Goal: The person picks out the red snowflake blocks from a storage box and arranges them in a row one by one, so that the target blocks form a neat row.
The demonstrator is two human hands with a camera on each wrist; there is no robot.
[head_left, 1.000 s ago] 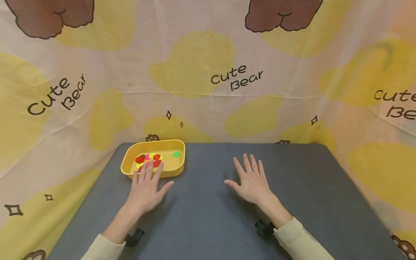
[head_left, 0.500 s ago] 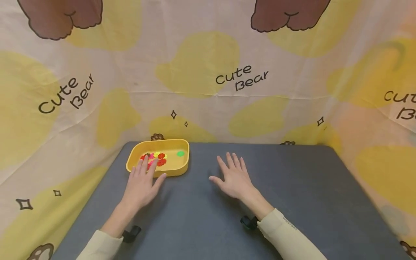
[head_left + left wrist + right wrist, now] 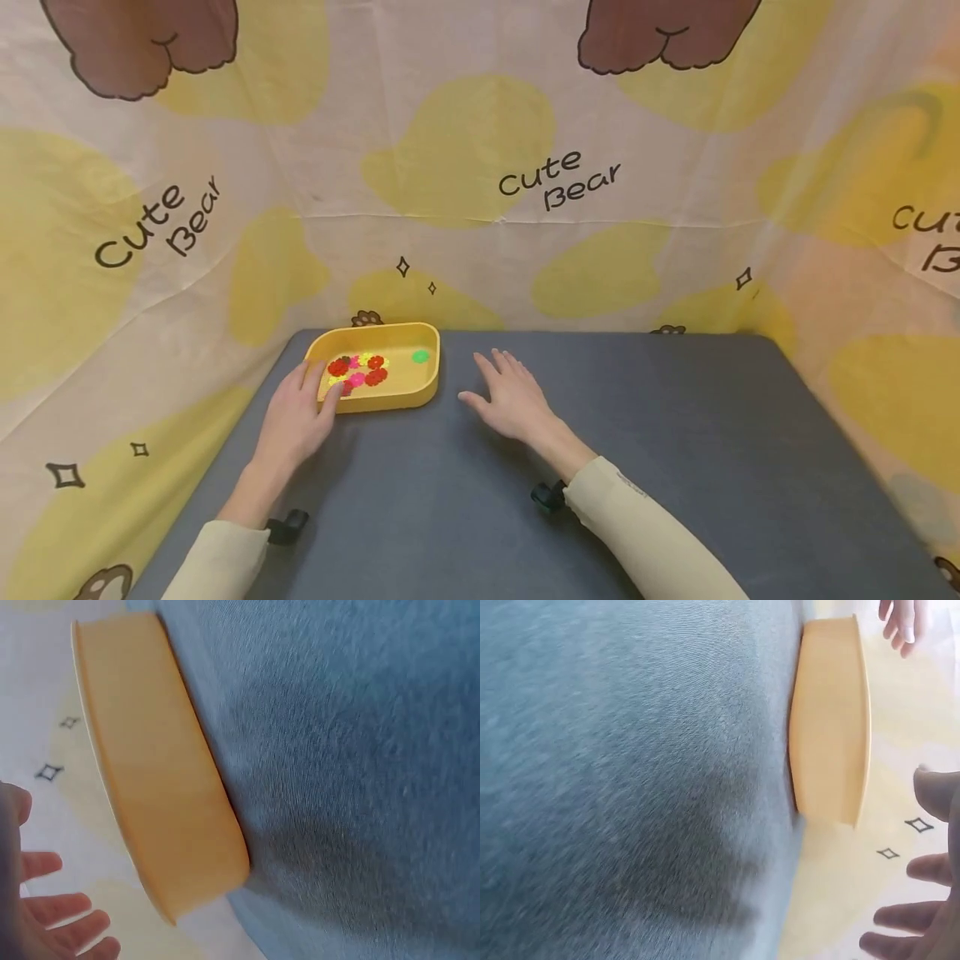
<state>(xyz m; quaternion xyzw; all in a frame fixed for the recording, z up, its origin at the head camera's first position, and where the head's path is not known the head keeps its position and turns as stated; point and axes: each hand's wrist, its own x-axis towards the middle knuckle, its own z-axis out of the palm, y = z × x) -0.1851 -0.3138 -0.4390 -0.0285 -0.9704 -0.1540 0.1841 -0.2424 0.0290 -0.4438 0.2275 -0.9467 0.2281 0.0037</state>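
A yellow tray (image 3: 390, 400) stands at the back left of the table. Inside it lie several small flower-shaped pieces (image 3: 376, 377) in red, pink and yellow, and a green piece (image 3: 421, 357) sits apart at its right end. My left hand (image 3: 294, 417) hovers at the tray's left front corner, its fingers overlapping the rim in the head view and holding nothing. In the left wrist view those fingers (image 3: 60, 907) are spread above the tray's edge. To the right of the tray, my right hand (image 3: 513, 400) hangs over the table with loosely extended fingers, nothing in them.
The grey table (image 3: 637, 433) reaches back to a cloth backdrop (image 3: 450, 150) printed with bears and lettering, which also rises at both sides. Dark straps with small devices (image 3: 549, 497) sit at both wrists, near the pale sleeves.
My right hand has moved left towards the tray. The left hand has shifted left from over the pieces to the tray's left corner. The view has swung slightly left.
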